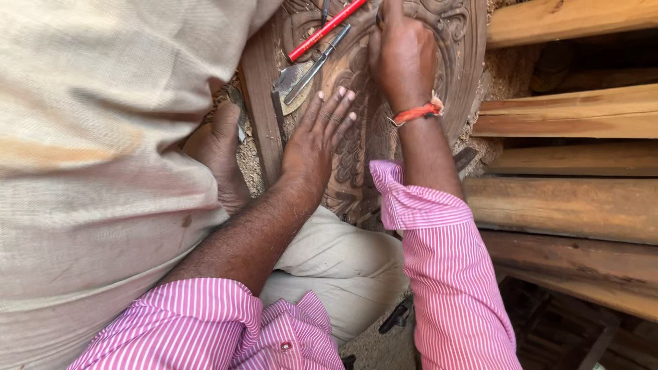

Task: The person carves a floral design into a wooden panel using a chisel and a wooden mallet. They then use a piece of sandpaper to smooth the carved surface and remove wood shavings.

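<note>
I see a dark brown carved wooden panel (pixel 373 130) with a round, ringed border and leaf-like relief cut into it; the surface is dusty and matte. It lies in front of my knees, between a beige cloth-covered mass (pixel 89 137) on one side and stacked pale timber planks (pixel 569 116) on the other. Its round form gives no clear long axis; the framing edge runs up and away from me.

My left hand (pixel 319 137) lies flat on the carving, fingers spread and straight, gripping nothing. My right hand (pixel 404 58), with an orange thread at the wrist, presses on the relief further up; I cannot tell whether its fingers pinch anything.

A red pencil (pixel 327 29) and a slim metal chisel (pixel 319 63) rest diagonally on the panel, tips pointing down-left.
</note>
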